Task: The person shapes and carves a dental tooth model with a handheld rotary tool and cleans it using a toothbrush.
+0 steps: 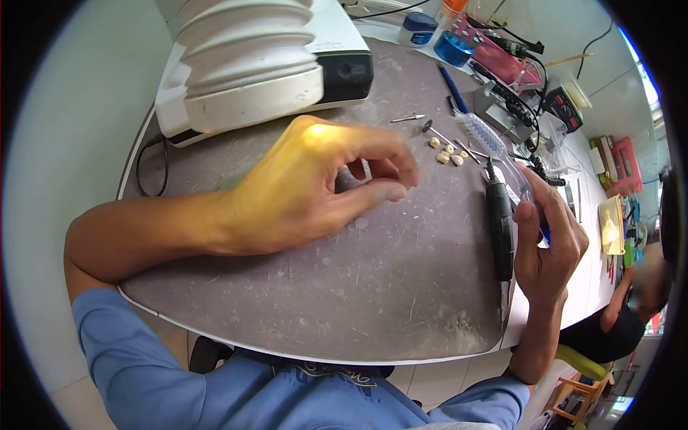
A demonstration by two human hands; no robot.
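Note:
My right hand point(552, 233) grips a toothbrush point(494, 140) by its clear handle, the bristled head pointing up and left. Over the middle of the mat, lit yellow from above, my left hand point(326, 183) is curled with thumb and fingers brought close together. Whatever sits between those fingertips, if anything, is too small or hidden to name. A black rotary handpiece point(499, 229) lies just left of my right hand. Several small cream tooth-like pieces point(446, 153) rest on the mat between the two hands, with thin metal burs point(438, 133) beside them.
A white ribbed suction hose point(247, 64) and its box-shaped unit point(347, 72) stand at the back left. Along the back right are a blue cup point(453, 49), a pink tray point(502, 61) and cables. Another person point(609, 326) sits at far right.

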